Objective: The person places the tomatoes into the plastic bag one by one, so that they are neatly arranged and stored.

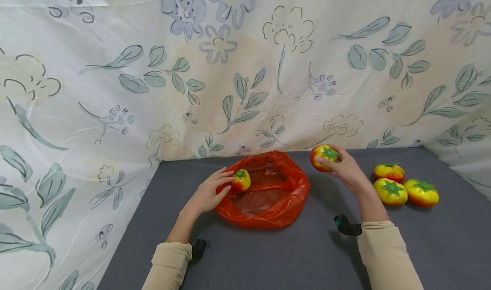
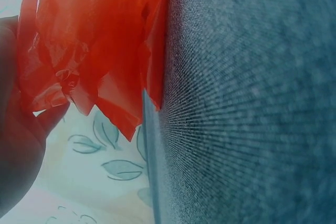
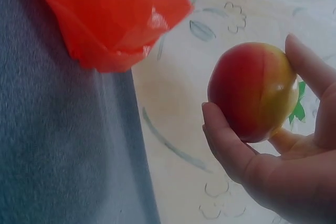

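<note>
A red plastic bag [image 1: 264, 221] lies with its mouth open in the middle of the table. My left hand [image 1: 209, 192] is at the bag's left rim, fingers and thumb on the left side of a red-and-yellow tomato [image 1: 241, 181]. In the left wrist view, the bag's red film [image 2: 89, 51] covers part of that hand and hides the tomato. To the right of the bag and raised off the table, my right hand [image 1: 347, 168] grips another tomato [image 3: 252, 93] between thumb and fingers, its green leafy top facing the palm.
Several similar tomatoes [image 1: 391, 191] sit in a cluster on the right part of the dark grey table [image 1: 276, 260]. A floral cloth [image 1: 245, 81] hangs along the table's back and sides. Each wrist carries a black camera mount [image 1: 347, 227].
</note>
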Action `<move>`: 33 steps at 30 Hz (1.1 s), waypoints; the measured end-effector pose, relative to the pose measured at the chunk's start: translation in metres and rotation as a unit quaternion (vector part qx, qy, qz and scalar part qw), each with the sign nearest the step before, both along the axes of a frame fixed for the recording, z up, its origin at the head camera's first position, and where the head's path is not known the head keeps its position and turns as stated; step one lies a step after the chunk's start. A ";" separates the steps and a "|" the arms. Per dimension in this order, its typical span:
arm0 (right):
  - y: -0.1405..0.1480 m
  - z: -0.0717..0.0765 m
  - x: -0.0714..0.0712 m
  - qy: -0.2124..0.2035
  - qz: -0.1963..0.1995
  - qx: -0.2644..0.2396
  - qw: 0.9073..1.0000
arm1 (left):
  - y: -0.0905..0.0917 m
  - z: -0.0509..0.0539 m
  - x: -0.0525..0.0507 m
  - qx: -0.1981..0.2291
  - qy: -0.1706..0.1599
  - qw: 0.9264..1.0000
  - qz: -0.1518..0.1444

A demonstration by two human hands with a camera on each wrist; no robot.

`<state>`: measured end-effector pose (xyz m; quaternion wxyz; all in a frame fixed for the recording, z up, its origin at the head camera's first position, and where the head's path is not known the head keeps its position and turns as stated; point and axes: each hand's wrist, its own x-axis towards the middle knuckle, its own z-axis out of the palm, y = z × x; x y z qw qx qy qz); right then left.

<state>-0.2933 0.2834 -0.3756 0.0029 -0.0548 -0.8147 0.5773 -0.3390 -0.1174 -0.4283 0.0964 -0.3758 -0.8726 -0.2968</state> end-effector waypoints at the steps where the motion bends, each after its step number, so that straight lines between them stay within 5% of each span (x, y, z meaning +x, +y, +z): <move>1: -0.002 0.001 0.000 0.001 0.000 0.001 1.000 | 0.000 0.000 0.000 0.001 0.000 1.000 0.000; 33: -0.075 -0.001 0.000 0.047 0.095 0.057 0.993 | -0.002 0.000 0.001 0.002 -0.010 1.000 0.009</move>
